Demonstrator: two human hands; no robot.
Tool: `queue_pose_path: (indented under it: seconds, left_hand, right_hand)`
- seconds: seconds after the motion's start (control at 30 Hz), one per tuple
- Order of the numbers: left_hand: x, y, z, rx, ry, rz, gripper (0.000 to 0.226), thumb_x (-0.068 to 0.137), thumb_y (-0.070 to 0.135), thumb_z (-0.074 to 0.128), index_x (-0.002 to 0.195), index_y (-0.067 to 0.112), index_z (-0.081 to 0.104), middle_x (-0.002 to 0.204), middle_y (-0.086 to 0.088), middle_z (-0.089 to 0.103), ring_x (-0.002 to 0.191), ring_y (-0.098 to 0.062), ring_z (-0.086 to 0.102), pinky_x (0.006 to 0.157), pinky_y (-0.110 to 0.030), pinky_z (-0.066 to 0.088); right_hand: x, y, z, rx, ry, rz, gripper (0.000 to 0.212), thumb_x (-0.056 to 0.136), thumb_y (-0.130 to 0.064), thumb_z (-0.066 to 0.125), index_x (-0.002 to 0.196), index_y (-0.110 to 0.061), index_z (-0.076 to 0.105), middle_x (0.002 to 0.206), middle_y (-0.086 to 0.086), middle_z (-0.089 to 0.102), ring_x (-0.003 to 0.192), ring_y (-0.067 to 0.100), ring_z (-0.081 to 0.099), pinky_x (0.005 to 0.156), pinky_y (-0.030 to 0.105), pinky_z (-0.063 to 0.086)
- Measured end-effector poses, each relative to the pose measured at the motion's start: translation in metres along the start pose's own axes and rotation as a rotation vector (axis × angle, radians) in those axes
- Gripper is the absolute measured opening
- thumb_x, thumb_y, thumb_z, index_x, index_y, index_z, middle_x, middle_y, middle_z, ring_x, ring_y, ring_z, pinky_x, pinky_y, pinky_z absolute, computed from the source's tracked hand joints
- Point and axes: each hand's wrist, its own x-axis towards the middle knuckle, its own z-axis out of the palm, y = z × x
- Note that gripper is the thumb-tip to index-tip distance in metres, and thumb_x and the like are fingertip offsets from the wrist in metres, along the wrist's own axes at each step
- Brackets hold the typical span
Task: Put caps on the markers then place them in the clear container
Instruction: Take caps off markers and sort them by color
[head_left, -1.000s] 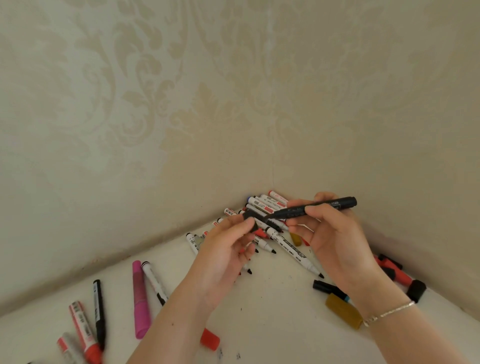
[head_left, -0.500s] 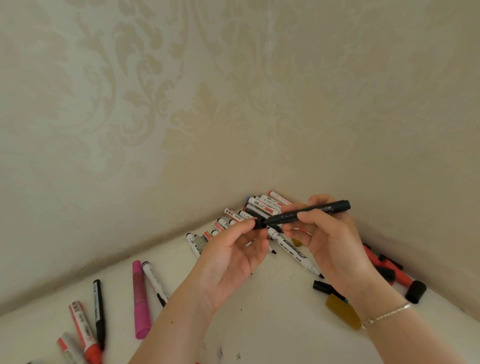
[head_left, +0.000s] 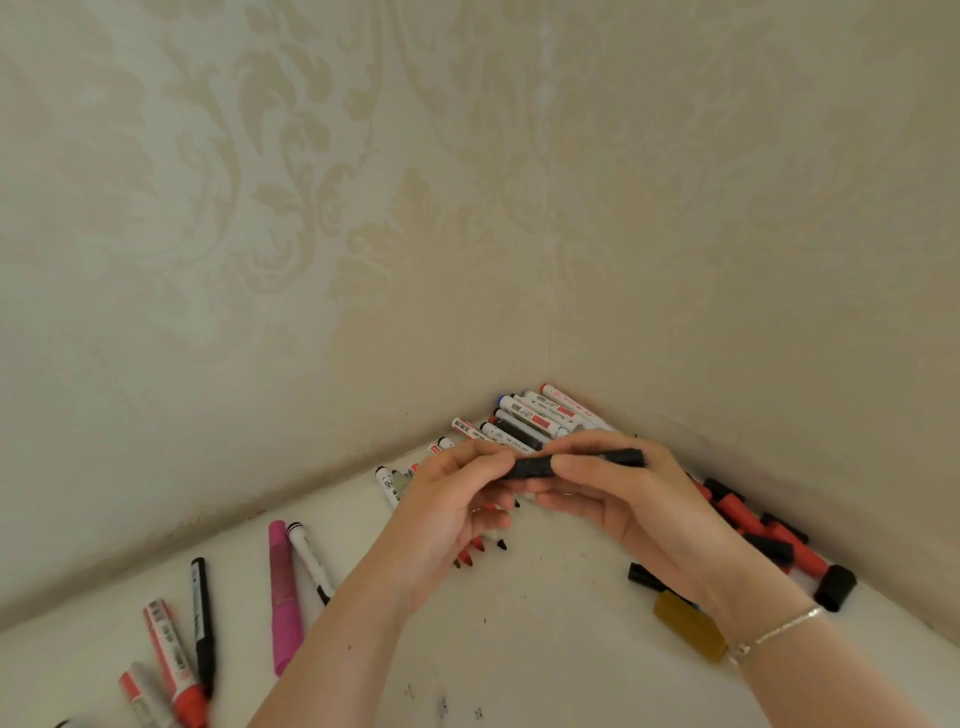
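Observation:
Both hands hold one black marker (head_left: 621, 457) level above the white table, near the wall corner. My right hand (head_left: 628, 493) grips its barrel. My left hand (head_left: 447, 499) pinches the black cap (head_left: 530, 467), which sits over the marker's left end. Behind the hands lies a pile of white uncapped markers (head_left: 535, 421). A few marker tips, red and black, show under my left hand (head_left: 470, 558). No clear container is in view.
Loose black and red caps (head_left: 763, 540) lie by the right wall, with a large black cap (head_left: 835, 587) and a mustard-yellow cap (head_left: 688, 631). At the left lie a pink marker (head_left: 283, 597), a white marker (head_left: 309, 558), a black marker (head_left: 202, 623) and red-capped markers (head_left: 174, 665).
My left hand has brought the black cap onto the marker's left end. The marker has swung from tilted to level, and both hands have closed together.

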Motion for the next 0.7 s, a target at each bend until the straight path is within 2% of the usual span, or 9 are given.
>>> queue_pose_path:
  seconds: [0.07, 0.1, 0.17, 0.23, 0.3, 0.4, 0.5, 0.6, 0.7]
  left_hand:
    - [0.002, 0.001, -0.005, 0.077, 0.053, 0.037, 0.014, 0.094, 0.012, 0.055, 0.092, 0.004, 0.065, 0.068, -0.006, 0.063, 0.053, -0.011, 0.053, 0.051, -0.023, 0.048]
    - [0.002, 0.001, -0.006, 0.126, 0.076, 0.051, 0.015, 0.094, 0.013, 0.054, 0.089, 0.004, 0.066, 0.066, -0.008, 0.062, 0.051, -0.011, 0.053, 0.05, -0.025, 0.047]
    - [0.002, 0.0, -0.007, 0.271, 0.125, 0.078, 0.02, 0.096, 0.016, 0.052, 0.084, 0.006, 0.065, 0.063, -0.016, 0.061, 0.044, -0.014, 0.053, 0.047, -0.028, 0.045]
    - [0.002, -0.003, -0.006, 0.41, 0.183, 0.107, 0.026, 0.098, 0.023, 0.048, 0.08, 0.009, 0.06, 0.059, -0.015, 0.064, 0.039, -0.017, 0.053, 0.041, -0.027, 0.042]
    - [0.003, -0.006, -0.005, 0.474, 0.229, 0.135, 0.032, 0.1, 0.031, 0.045, 0.08, 0.01, 0.059, 0.049, -0.006, 0.062, 0.039, -0.024, 0.057, 0.038, -0.026, 0.042]
    - [0.004, -0.007, -0.004, 0.503, 0.259, 0.154, 0.038, 0.101, 0.033, 0.041, 0.083, 0.005, 0.059, 0.043, -0.004, 0.057, 0.043, -0.033, 0.062, 0.037, -0.029, 0.045]
    - [0.005, -0.006, -0.006, 0.52, 0.271, 0.165, 0.042, 0.101, 0.032, 0.041, 0.083, -0.004, 0.054, 0.037, 0.0, 0.048, 0.045, -0.04, 0.061, 0.041, -0.039, 0.048]
    - [0.005, -0.005, -0.007, 0.507, 0.275, 0.179, 0.038, 0.101, 0.031, 0.043, 0.076, 0.005, 0.055, 0.037, 0.0, 0.048, 0.045, -0.042, 0.061, 0.042, -0.043, 0.049]
    - [0.005, -0.007, -0.005, 0.523, 0.297, 0.232, 0.036, 0.1, 0.029, 0.046, 0.066, 0.02, 0.053, 0.041, 0.006, 0.05, 0.042, -0.026, 0.059, 0.044, -0.036, 0.044]
  right_hand:
    - [0.0, -0.002, 0.002, -0.038, 0.01, 0.03, 0.023, 0.079, -0.003, 0.065, 0.101, 0.0, 0.07, 0.093, 0.022, 0.072, 0.084, 0.03, 0.071, 0.073, 0.029, 0.058]
    - [0.0, -0.003, 0.003, -0.15, 0.028, 0.022, 0.023, 0.08, 0.0, 0.066, 0.102, -0.004, 0.071, 0.088, 0.017, 0.073, 0.076, 0.027, 0.072, 0.068, 0.028, 0.058]
    - [0.0, -0.001, 0.005, -0.51, 0.051, -0.002, 0.024, 0.081, -0.005, 0.07, 0.101, -0.018, 0.073, 0.076, 0.001, 0.074, 0.057, 0.017, 0.067, 0.058, 0.023, 0.055]
    - [-0.001, 0.004, 0.009, -0.803, 0.05, -0.018, 0.023, 0.082, -0.018, 0.072, 0.093, -0.038, 0.072, 0.075, -0.01, 0.072, 0.05, 0.01, 0.057, 0.052, 0.022, 0.049]
    - [-0.001, 0.011, 0.013, -1.014, 0.044, -0.133, 0.02, 0.086, -0.026, 0.067, 0.09, -0.045, 0.067, 0.081, -0.01, 0.069, 0.057, 0.009, 0.056, 0.055, 0.024, 0.048]
    - [0.0, 0.024, 0.018, -1.251, -0.003, -0.426, 0.018, 0.091, -0.028, 0.057, 0.105, -0.035, 0.066, 0.087, -0.005, 0.068, 0.076, 0.011, 0.061, 0.068, 0.033, 0.053]
    - [0.003, 0.03, 0.022, -1.298, 0.01, -0.499, 0.025, 0.091, -0.032, 0.052, 0.113, -0.036, 0.064, 0.09, -0.01, 0.067, 0.08, 0.01, 0.061, 0.067, 0.033, 0.052]
    - [0.003, 0.033, 0.025, -1.214, 0.029, -0.459, 0.024, 0.092, -0.031, 0.055, 0.114, -0.036, 0.064, 0.093, -0.011, 0.069, 0.085, 0.007, 0.062, 0.072, 0.03, 0.053]
    - [0.003, 0.03, 0.025, -1.063, 0.041, -0.327, 0.023, 0.091, -0.033, 0.058, 0.112, -0.037, 0.066, 0.101, -0.008, 0.07, 0.095, 0.01, 0.063, 0.083, 0.033, 0.054]
